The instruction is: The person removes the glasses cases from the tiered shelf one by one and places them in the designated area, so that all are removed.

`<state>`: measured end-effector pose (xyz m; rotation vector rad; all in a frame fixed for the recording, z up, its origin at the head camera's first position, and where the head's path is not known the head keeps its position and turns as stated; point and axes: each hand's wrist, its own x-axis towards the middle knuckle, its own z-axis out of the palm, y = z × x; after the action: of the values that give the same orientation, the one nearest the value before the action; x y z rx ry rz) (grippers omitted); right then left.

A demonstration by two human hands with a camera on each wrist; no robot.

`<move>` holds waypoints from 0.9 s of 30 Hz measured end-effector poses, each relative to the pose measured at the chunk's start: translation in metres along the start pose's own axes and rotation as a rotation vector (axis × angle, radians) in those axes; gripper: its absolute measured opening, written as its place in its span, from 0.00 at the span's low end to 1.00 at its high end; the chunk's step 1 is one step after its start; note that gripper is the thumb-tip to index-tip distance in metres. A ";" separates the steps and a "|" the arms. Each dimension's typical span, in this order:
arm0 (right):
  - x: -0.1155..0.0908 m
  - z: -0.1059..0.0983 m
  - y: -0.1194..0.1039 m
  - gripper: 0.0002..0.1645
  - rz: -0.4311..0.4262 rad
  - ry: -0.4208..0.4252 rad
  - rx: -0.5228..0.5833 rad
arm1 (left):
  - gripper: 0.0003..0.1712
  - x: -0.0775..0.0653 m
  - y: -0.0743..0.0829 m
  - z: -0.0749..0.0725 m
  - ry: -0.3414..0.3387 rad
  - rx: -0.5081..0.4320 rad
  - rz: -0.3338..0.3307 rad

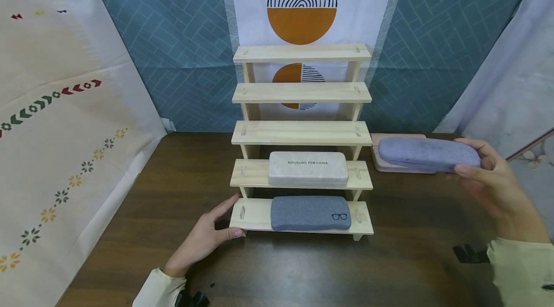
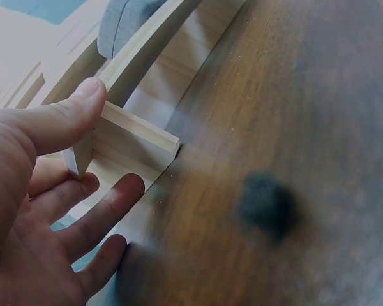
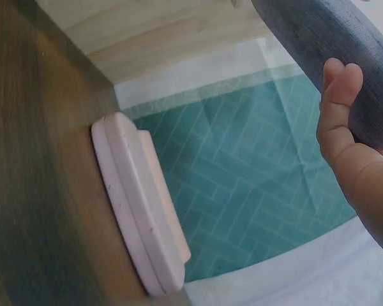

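Observation:
My right hand point(image 1: 493, 177) grips the right end of a blue-purple glasses case point(image 1: 428, 153), holding it raised at the right of a stepped wooden display rack point(image 1: 301, 133). In the right wrist view the fingers and thumb pinch the end of this glasses case point(image 3: 345, 57). My left hand point(image 1: 203, 237) holds the left end of the rack's lowest shelf, thumb at the front edge, as the left wrist view also shows on the wooden rack point(image 2: 137, 134). A blue-grey glasses case point(image 1: 303, 213) with a glasses print lies on that lowest shelf. On the shelf above sits a pale grey lettered case point(image 1: 308, 168).
Pink cases point(image 1: 381, 165) lie stacked on the brown table point(image 1: 303, 268), right of the rack and partly behind the held case. A teal patterned cloth point(image 1: 182, 47) hangs behind. White cloths stand at the left point(image 1: 56, 153) and right point(image 1: 519, 66).

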<state>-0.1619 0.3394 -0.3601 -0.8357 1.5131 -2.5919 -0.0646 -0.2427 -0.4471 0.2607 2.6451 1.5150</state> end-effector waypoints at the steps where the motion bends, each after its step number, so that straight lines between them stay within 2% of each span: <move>1: 0.001 0.002 0.000 0.30 -0.001 -0.002 0.009 | 0.51 0.000 0.000 0.000 0.000 -0.001 -0.001; 10: 0.016 0.022 0.002 0.29 0.005 -0.033 0.059 | 0.51 -0.001 0.002 -0.001 -0.006 -0.022 -0.022; 17: 0.029 0.034 0.003 0.31 0.030 -0.079 -0.016 | 0.51 -0.001 0.004 -0.001 0.004 -0.016 -0.027; 20: 0.035 0.040 0.006 0.32 0.051 -0.070 -0.067 | 0.51 -0.001 0.004 -0.001 0.003 -0.019 -0.023; 24: 0.044 0.046 0.012 0.32 0.078 -0.081 -0.071 | 0.50 -0.001 0.004 -0.001 -0.001 -0.025 -0.017; 27: 0.052 0.051 0.016 0.32 0.088 -0.101 -0.032 | 0.50 -0.001 0.003 0.000 0.000 -0.024 -0.019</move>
<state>-0.1869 0.2754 -0.3314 -0.8674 1.5321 -2.4310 -0.0631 -0.2412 -0.4442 0.2330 2.6197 1.5398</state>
